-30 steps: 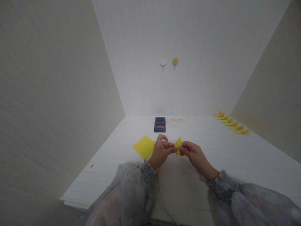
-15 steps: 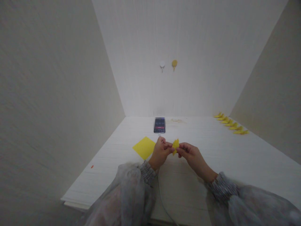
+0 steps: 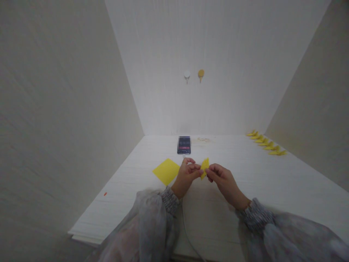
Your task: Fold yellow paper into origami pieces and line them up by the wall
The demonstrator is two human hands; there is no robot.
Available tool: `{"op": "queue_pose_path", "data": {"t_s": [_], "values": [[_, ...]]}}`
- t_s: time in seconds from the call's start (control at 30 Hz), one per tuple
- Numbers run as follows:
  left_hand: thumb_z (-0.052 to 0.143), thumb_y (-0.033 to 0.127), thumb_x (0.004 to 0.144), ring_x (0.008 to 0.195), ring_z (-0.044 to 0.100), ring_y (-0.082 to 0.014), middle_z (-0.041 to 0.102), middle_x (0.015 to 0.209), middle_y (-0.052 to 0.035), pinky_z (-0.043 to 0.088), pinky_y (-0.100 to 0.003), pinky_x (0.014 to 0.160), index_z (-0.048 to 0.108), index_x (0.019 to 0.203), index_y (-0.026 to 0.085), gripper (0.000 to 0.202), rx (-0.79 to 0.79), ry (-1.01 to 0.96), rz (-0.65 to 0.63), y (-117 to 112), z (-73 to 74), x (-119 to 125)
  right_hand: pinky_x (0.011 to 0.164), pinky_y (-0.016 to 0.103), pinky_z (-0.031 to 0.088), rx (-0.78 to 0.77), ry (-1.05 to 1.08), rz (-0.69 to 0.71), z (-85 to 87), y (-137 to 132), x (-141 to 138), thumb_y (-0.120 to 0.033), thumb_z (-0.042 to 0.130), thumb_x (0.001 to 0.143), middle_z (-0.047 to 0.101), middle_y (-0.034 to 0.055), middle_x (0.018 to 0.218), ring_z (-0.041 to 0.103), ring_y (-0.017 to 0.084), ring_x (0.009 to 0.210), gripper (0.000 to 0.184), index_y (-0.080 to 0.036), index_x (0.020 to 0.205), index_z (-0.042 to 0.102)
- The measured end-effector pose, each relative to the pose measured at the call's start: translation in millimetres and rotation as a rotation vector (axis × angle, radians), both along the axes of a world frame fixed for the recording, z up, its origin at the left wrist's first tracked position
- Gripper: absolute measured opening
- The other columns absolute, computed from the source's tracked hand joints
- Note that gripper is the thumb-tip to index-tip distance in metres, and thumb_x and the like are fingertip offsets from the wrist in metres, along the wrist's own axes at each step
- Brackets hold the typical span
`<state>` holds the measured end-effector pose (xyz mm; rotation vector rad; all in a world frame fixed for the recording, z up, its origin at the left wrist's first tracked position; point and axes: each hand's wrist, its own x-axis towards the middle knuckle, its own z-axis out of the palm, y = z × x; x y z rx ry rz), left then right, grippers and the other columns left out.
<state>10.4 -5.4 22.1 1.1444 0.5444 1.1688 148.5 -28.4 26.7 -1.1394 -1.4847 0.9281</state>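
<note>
A small folded piece of yellow paper (image 3: 204,168) is held up over the white table, pinched from both sides. My left hand (image 3: 188,175) grips its left edge between thumb and fingers. On the opposite edge, my right hand (image 3: 222,179) pinches it the same way. A flat square of yellow paper (image 3: 165,171) lies on the table just left of my left hand, its right corner touching or behind that hand in view. Finer folds of the held paper are too small to make out.
A phone (image 3: 184,145) stands near the back wall, with a white cable (image 3: 185,227) running toward the front edge. Several folded yellow paper figures (image 3: 265,143) line the right side. Two hooks (image 3: 201,74) hang on the wall. A small orange bit (image 3: 105,194) lies at left.
The folded paper has tilted slightly and shows a bit more of its face between my fingers. Both hands keep their pinch. The whole view has shifted slightly.
</note>
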Motion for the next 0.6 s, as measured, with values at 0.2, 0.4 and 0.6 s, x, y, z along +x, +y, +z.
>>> {"op": "queue_pose_path", "data": {"t_s": [0.2,0.4,0.6], "values": [[0.069,0.018,0.056,0.058,0.06,-0.0134,0.06,0.064,0.0019,0.044,-0.03,0.063,0.032,0.091,0.018,0.05,-0.066,0.042,-0.076,-2.7,0.8,1.3,0.047,0.023,0.033,0.003,0.094,-0.046,-1.7,0.3,2.1,-0.036,0.051,0.073,0.046,-0.0041,0.051,0.042,0.01,0.048,0.021,-0.019,0.062,0.048],[0.07,0.018,0.054,0.055,0.06,-0.014,0.059,0.058,0.005,0.046,-0.028,0.059,0.031,0.088,0.019,0.052,-0.019,0.041,-0.043,-2.3,2.2,0.4,0.049,0.022,0.033,-0.008,0.143,-0.021,0.0,-2.6,0.2,-0.035,0.05,0.074,0.045,-0.0042,0.05,0.041,0.009,0.048,0.023,-0.018,0.059,0.047],[0.07,0.015,0.054,0.053,0.06,-0.0126,0.061,0.058,0.0048,0.046,-0.027,0.059,0.031,0.084,0.019,0.049,0.005,0.03,-0.046,-1.9,4.6,-0.4,0.049,0.022,0.033,-0.005,0.149,-0.025,2.8,-5.0,-2.4,-0.036,0.05,0.074,0.046,-0.0033,0.052,0.041,0.01,0.049,0.023,-0.018,0.06,0.048]]}}
